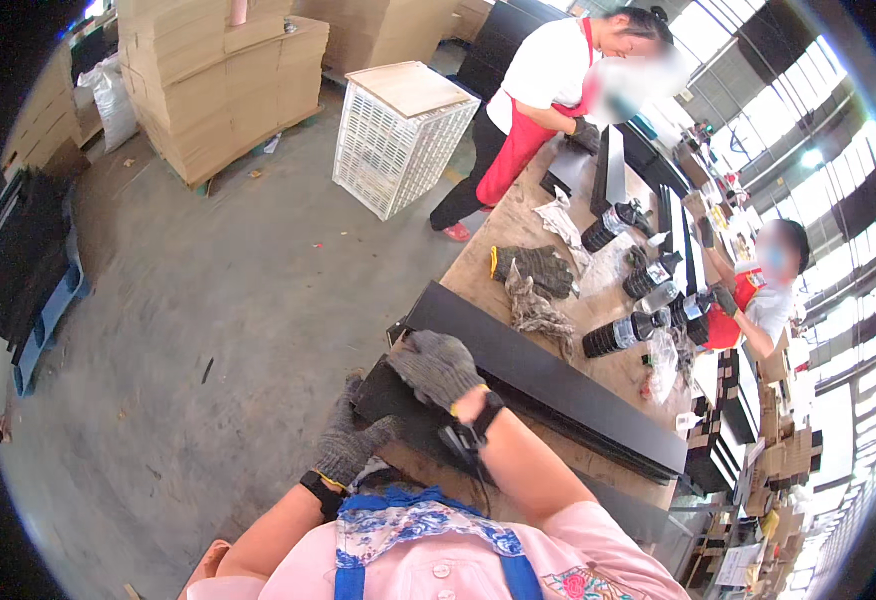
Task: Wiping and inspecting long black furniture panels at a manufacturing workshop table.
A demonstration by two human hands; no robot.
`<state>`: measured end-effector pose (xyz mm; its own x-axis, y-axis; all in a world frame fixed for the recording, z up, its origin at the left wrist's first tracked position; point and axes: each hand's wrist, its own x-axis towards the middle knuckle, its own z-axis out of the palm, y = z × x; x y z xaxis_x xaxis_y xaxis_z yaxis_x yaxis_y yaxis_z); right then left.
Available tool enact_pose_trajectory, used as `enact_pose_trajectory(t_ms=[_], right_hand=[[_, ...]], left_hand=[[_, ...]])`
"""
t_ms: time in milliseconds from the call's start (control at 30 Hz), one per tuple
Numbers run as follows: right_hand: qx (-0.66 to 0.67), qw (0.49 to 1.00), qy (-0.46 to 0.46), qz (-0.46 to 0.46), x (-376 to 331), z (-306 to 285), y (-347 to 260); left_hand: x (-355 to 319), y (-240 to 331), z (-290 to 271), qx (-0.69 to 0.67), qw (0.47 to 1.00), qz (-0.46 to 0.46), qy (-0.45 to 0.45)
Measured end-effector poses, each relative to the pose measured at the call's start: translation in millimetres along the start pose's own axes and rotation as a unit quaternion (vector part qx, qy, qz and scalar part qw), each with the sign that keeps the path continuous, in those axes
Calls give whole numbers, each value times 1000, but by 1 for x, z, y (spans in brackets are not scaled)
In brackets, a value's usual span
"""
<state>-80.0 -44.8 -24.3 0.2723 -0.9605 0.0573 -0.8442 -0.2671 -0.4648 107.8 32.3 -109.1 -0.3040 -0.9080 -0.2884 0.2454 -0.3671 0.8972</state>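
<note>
My left hand (350, 440), in a dark grey knit glove, grips the left end of a black board (400, 415) at the table's near edge. Its thumb lies along the near side and its fingers reach up the end. Palm down over the same board is my right hand (433, 368), gloved alike, with fingers together and curled. Whatever may be under that palm is hidden. Just beyond lies a stack of long black panels (548, 380), slanting down to the right.
Behind the panels, the wooden table (478, 250) carries spare gloves (535, 270), a crumpled rag (540, 315) and several dark bottles (623, 333). Two co-workers in red aprons (518, 165) stand along it. A white plastic crate (398, 140) and stacked cardboard (208, 90) stand on the floor.
</note>
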Motion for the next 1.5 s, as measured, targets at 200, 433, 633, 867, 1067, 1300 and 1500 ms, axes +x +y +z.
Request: enact_pose_trajectory(t_ms=[200,433,633,867,1067,1300,1500], right_hand=[[86,969,-123,198,-47,-53,1],[-262,930,-167,197,-175,-84,69],[-58,971,51,225,-80,-28,-7],[-208,859,69,462,-228,-84,55],[-194,829,86,518,-266,-94,73],[-136,877,125,443,-232,-64,50],[-245,820,176,486,-375,-110,128]], left_hand=[[-1,-6,-12,4,999,28,37],[-11,79,23,557,771,288,111],[35,50,70,663,621,388,-158],[18,68,75,662,635,347,-196],[14,70,100,688,613,323,-216],[-14,41,189,727,530,246,-361],[-15,15,167,732,525,353,-254]])
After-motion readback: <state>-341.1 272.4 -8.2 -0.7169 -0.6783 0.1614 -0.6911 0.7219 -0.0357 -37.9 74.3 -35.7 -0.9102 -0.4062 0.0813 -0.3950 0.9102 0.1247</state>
